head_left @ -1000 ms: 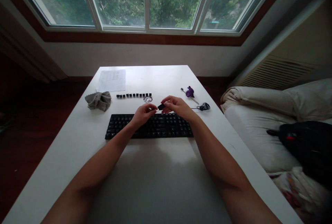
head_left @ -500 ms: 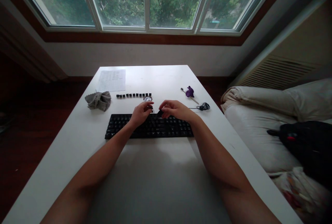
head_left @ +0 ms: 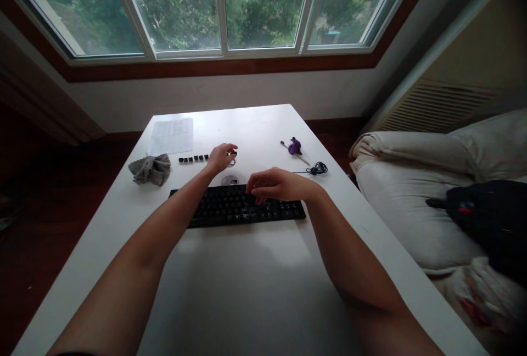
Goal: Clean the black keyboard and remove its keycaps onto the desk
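Note:
My left hand (head_left: 221,158) is at the right end of a row of small black keycaps (head_left: 195,159) on the white table. Its thumb and fingertips close around a keycap (head_left: 233,153), partly hidden by the fingers. Over the middle of a black keyboard (head_left: 222,207), my right hand (head_left: 274,184) has its fingers curled round a small dark tool with thin wire loops (head_left: 247,212), which looks like a keycap puller. The fingers hide most of its handle. A small clear round dish (head_left: 229,180) sits at the keyboard's back edge, between my hands.
On the left, a crumpled grey cloth (head_left: 150,170) lies before a printed sheet (head_left: 171,135). A brush (head_left: 303,160) with a purple piece (head_left: 294,146) and a coiled black cable (head_left: 318,168) are at the right. Beyond the table's right edge is a cushioned sofa (head_left: 395,202).
My left hand has moved away from the keyboard, forward to the end of the keycap row. My right hand stays over the keyboard, slightly lower. The view has tilted a little.

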The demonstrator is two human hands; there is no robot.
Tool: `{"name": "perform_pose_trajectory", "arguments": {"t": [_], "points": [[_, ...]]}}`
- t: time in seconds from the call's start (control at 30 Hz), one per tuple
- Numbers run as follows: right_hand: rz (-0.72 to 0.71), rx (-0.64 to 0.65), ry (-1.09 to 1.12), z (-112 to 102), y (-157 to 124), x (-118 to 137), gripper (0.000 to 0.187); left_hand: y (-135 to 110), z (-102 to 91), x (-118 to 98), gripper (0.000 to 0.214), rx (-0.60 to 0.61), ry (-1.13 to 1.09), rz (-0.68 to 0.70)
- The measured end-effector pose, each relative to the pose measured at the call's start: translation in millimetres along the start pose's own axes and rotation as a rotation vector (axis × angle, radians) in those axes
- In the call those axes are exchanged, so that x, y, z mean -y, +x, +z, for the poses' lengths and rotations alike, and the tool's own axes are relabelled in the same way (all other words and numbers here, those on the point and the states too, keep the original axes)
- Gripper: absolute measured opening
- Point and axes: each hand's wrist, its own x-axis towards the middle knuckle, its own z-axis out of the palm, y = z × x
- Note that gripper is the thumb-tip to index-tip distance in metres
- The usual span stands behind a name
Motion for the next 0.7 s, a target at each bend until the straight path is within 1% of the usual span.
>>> {"name": "perform_pose_trajectory", "arguments": {"t": [0.1,0.2,0.33,0.7], "points": [[0.0,-0.014,0.004,-6.0,-4.2,-0.7,0.021,19.8,9.6,-0.8,0.024,0.033,0.124,0.051],[0.008,-0.03,0.015,-11.6,-7.4,-3.1,0.02,29.5,18.6,-0.4,0.022,0.072,0.223,0.07],[0.0,-0.041,0.053,-16.5,-11.3,-4.4,0.021,32.5,23.9,3.5,0.022,0.107,0.26,0.092],[-0.01,-0.035,0.066,-18.5,-10.5,-8.0,0.021,34.0,29.2,14.4,0.02,0.094,0.266,0.048]]}}
